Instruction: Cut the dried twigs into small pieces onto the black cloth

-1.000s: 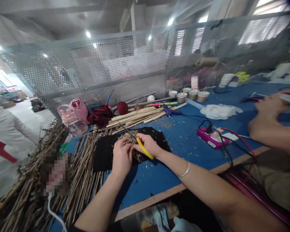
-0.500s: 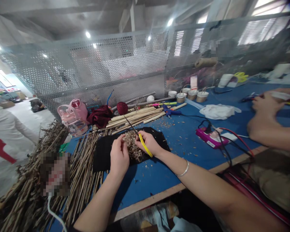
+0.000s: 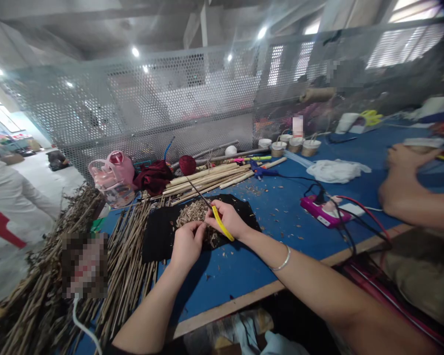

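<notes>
On a black cloth [image 3: 157, 236] lies a heap of small dry brown chips [image 3: 194, 211]. My right hand [image 3: 227, 219] is closed around a yellow-handled tool [image 3: 222, 224], whose long thin dark end points up and left over the heap. Just left of it, at the heap's near edge, my left hand [image 3: 188, 241] is closed, thumb and forefinger pinched together close to my right fingertips. Whatever sits in that pinch is too small to make out.
Thin dry stalks [image 3: 129, 256] cover the left side. Behind the cloth are pale peeled sticks [image 3: 207, 177], a dark red ball [image 3: 187, 165] and a blue glue gun [image 3: 261, 170]. A magenta power strip [image 3: 323, 212] with cables lies right, near a co-worker's arm [image 3: 410, 195].
My left hand has come off the heap's left side, nearer to me, and its fingers have pinched together beside my right fingertips. More of the heap shows. My right hand has barely moved.
</notes>
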